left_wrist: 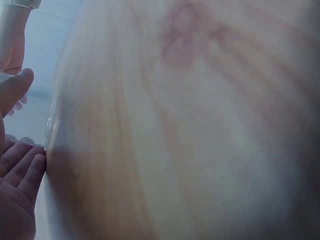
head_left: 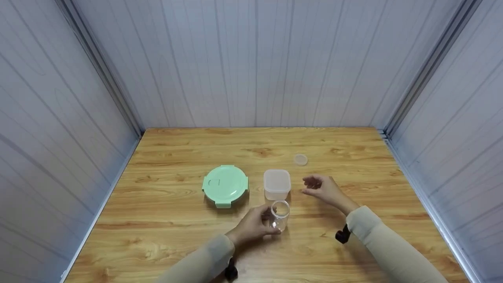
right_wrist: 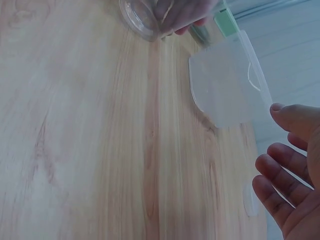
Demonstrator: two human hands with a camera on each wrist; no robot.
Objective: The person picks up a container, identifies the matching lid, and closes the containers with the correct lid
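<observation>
My left hand (head_left: 255, 225) holds a clear cylindrical jar (head_left: 280, 220) from its left side, thumb near the base and fingers behind. The jar has no lid on its mouth and stands just in front of a frosted square container (head_left: 277, 184). To the right of that container, my right hand (head_left: 324, 190) hovers with nothing in its grasp, fingers loosely bent. The right wrist view shows its thumb close by the frosted container's (right_wrist: 225, 80) upper edge. Only part of my left hand (left_wrist: 20, 185) enters the left wrist view, at its left edge.
A small round translucent lid (head_left: 300, 159) lies behind my right hand. A round container with a mint green clip lid (head_left: 225, 184) stands left of the square one. Pale panel walls (head_left: 255, 63) enclose the wooden table (head_left: 177, 243) at the back and both sides.
</observation>
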